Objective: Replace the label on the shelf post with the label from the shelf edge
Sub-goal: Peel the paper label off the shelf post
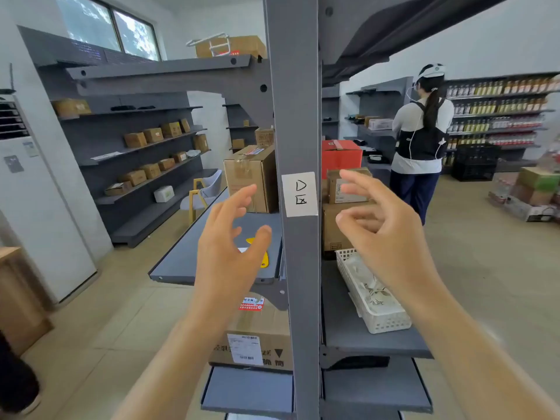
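Both hands raised empty on either side of a labelled shelf post.

A white label (299, 194) with handwritten marks is stuck on the front of the grey shelf post (298, 116), upright and near the middle of the view. The left hand (230, 244) hovers just left of the post, its fingers (242, 197) spread and loosely curled, gripping nothing. The right hand (375, 219) hovers just right of the post, fingers open and half curled, also empty and not touching the label. Behind the left hand, a yellow object (263, 258) and a small white piece lie on the grey shelf (181, 262). A white basket (372, 301) sits on the shelf to the right, with cardboard boxes (253, 177) behind. Another person (419, 140) stands farther back, facing shelves of bottles.
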A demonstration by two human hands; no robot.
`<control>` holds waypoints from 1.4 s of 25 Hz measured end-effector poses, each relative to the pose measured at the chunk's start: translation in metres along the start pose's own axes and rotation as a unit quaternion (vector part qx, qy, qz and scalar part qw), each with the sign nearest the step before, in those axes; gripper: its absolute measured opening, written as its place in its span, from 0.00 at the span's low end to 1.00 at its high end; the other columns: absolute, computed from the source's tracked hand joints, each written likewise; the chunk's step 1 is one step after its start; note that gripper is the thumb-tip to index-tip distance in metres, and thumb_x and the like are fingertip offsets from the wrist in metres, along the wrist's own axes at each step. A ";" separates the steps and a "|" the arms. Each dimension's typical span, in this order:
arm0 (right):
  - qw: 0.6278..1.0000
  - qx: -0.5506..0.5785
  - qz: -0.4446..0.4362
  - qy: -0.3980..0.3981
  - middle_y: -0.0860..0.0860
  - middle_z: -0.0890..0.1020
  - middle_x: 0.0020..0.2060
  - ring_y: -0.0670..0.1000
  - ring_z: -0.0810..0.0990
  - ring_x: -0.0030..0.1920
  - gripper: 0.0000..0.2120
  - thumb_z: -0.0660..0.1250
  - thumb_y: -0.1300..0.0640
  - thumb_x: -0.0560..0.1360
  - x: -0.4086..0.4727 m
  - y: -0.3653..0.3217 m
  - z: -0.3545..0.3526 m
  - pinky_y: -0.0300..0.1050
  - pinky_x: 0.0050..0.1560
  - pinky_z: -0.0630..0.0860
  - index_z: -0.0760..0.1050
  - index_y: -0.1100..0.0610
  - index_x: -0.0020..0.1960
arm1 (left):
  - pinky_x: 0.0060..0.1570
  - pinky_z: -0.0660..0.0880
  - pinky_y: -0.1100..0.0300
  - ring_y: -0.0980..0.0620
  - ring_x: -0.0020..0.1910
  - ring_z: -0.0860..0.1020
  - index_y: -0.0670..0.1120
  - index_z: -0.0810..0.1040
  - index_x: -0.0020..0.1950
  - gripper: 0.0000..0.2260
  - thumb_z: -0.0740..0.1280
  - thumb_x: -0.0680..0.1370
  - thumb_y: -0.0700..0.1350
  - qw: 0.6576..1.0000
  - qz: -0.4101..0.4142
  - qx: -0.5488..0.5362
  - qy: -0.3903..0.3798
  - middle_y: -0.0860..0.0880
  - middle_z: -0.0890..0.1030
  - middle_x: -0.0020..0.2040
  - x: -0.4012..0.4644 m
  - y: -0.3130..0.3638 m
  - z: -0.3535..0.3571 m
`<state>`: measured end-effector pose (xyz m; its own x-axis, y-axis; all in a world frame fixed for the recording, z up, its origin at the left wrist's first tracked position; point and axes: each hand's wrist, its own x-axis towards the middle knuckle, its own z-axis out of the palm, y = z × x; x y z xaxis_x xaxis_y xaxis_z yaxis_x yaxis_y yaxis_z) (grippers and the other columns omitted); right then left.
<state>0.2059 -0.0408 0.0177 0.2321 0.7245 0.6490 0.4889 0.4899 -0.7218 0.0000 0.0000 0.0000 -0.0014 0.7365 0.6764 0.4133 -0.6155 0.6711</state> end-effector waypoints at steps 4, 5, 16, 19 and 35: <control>0.999 -0.026 -0.032 0.014 0.42 0.85 0.57 0.43 0.86 0.46 0.24 0.71 0.64 0.77 0.025 0.004 0.017 0.30 0.48 0.80 0.78 0.46 0.70 | 0.61 0.69 0.70 0.70 0.61 0.70 0.65 0.68 0.69 0.25 0.71 0.78 0.46 0.997 0.065 0.038 0.004 0.71 0.70 0.59 0.031 -0.015 0.007; 0.997 -0.044 -0.048 0.029 0.42 0.86 0.55 0.45 0.86 0.44 0.23 0.71 0.63 0.77 0.033 0.007 0.022 0.34 0.47 0.82 0.79 0.46 0.69 | 0.61 0.68 0.71 0.69 0.61 0.70 0.63 0.69 0.70 0.24 0.71 0.77 0.48 0.994 0.096 0.057 0.010 0.69 0.70 0.59 0.040 -0.020 0.011; 0.943 -0.194 -0.241 0.121 0.46 0.90 0.44 0.50 0.87 0.36 0.13 0.76 0.56 0.76 0.052 0.042 0.038 0.50 0.33 0.83 0.86 0.53 0.60 | 0.68 0.60 0.72 0.47 0.73 0.67 0.55 0.70 0.71 0.24 0.71 0.77 0.56 0.964 0.217 0.152 0.020 0.44 0.68 0.74 0.069 -0.055 0.040; 0.928 -0.215 -0.268 0.144 0.46 0.90 0.39 0.47 0.84 0.30 0.11 0.78 0.56 0.75 0.056 0.040 0.037 0.45 0.28 0.80 0.87 0.52 0.57 | 0.69 0.58 0.74 0.50 0.73 0.64 0.55 0.71 0.67 0.20 0.70 0.77 0.57 0.958 0.238 0.157 0.036 0.46 0.67 0.72 0.071 -0.056 0.040; 0.936 -0.218 -0.255 0.108 0.44 0.90 0.41 0.44 0.87 0.38 0.03 0.78 0.56 0.74 0.058 0.040 0.034 0.44 0.32 0.81 0.90 0.52 0.47 | 0.67 0.74 0.49 0.45 0.74 0.67 0.55 0.75 0.61 0.15 0.72 0.76 0.56 0.955 0.231 0.159 0.092 0.45 0.70 0.73 0.062 -0.051 0.046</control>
<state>0.2107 0.0376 0.0186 0.0162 0.3122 0.9499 0.8676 0.4678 -0.1686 0.0206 0.0896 -0.0061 0.1008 0.3268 0.9397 0.6633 -0.7260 0.1814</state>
